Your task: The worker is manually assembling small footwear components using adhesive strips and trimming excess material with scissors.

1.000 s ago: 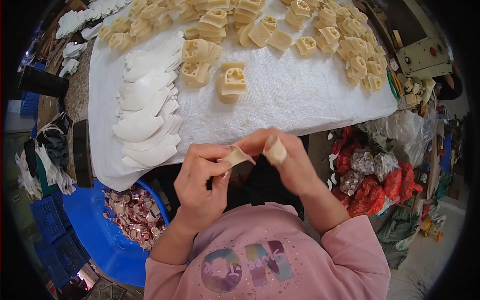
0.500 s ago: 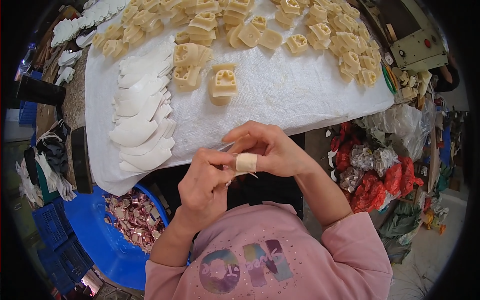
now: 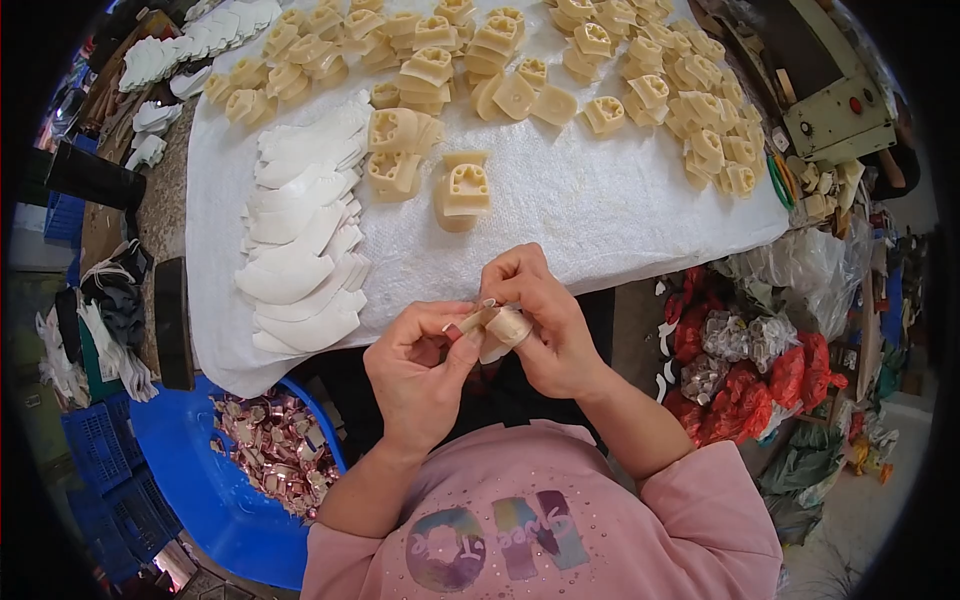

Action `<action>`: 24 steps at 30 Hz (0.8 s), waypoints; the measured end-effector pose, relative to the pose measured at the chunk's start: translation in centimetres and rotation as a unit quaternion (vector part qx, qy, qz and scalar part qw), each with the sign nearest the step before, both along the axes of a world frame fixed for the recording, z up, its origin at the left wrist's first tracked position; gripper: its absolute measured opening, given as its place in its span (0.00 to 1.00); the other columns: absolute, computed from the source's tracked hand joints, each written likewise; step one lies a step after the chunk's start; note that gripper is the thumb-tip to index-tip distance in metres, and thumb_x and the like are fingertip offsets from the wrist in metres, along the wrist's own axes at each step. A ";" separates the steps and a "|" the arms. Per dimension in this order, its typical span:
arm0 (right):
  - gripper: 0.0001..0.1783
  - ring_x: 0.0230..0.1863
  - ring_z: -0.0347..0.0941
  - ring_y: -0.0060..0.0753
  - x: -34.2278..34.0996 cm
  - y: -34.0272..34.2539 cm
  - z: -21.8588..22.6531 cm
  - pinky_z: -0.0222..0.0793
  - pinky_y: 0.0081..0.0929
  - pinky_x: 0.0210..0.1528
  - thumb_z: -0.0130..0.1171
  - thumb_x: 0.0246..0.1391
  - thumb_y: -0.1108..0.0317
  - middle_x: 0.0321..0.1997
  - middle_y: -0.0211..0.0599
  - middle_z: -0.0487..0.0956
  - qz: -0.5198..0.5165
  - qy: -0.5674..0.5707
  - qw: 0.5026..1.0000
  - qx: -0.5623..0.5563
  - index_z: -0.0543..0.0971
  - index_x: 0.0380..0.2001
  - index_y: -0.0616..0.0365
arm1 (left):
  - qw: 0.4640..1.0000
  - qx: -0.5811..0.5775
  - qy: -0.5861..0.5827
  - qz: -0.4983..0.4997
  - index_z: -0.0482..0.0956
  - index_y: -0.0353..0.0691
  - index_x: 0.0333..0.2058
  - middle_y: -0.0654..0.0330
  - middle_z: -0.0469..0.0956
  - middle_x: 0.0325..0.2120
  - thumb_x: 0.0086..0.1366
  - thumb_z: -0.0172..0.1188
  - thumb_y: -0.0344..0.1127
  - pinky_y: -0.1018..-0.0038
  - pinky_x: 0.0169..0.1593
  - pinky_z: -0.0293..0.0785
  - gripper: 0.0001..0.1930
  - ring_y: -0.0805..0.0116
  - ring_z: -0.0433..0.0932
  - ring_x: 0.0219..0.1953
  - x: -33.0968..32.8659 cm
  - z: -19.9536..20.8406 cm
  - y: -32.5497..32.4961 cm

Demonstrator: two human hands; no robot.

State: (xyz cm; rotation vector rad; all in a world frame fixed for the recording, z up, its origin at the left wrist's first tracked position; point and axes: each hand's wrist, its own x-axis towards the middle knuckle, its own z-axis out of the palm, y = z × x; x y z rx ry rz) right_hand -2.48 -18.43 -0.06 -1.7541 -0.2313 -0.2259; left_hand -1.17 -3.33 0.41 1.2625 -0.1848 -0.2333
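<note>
Just beyond my chest, both hands meet over a thin, pale, curled piece [image 3: 492, 350], off the near edge of the table. My left hand [image 3: 415, 375] pinches it from the left between thumb and fingers. From the other side my right hand [image 3: 550, 330] grips it, fingertips bent down close to the left ones. A beige wrap circles my right thumb. Fingers cover much of the piece, so its full shape is hidden. Ahead of my hands lies a cream moulded part [image 3: 463, 195] with a hollow, toothed top. Overlapping thin white curved pieces [image 3: 295, 275] form a row to the left.
A white cloth [image 3: 590, 215] covers the table. Many cream moulded parts [image 3: 700, 120] crowd its far side and right. A blue tub [image 3: 190, 490] of shiny pinkish pieces stands at lower left. Red plastic bags [image 3: 735, 395] lie at right, below a machine box [image 3: 840, 115].
My right fingers have come down from a raised arch to pinch the pale piece. The piece now shows more of itself between my hands. The whole view has shifted slightly.
</note>
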 end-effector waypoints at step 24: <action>0.26 0.41 0.74 0.32 0.7 -2.9 1.2 0.69 0.28 0.44 0.66 0.41 0.73 0.38 0.37 0.78 0.096 0.076 0.990 0.076 0.72 0.47 0.58 | 0.929 0.134 -0.339 -0.057 0.79 0.37 0.34 0.55 0.67 0.42 0.55 0.64 0.36 0.70 0.46 0.65 0.11 0.66 0.66 0.41 1.3 -0.6 1.7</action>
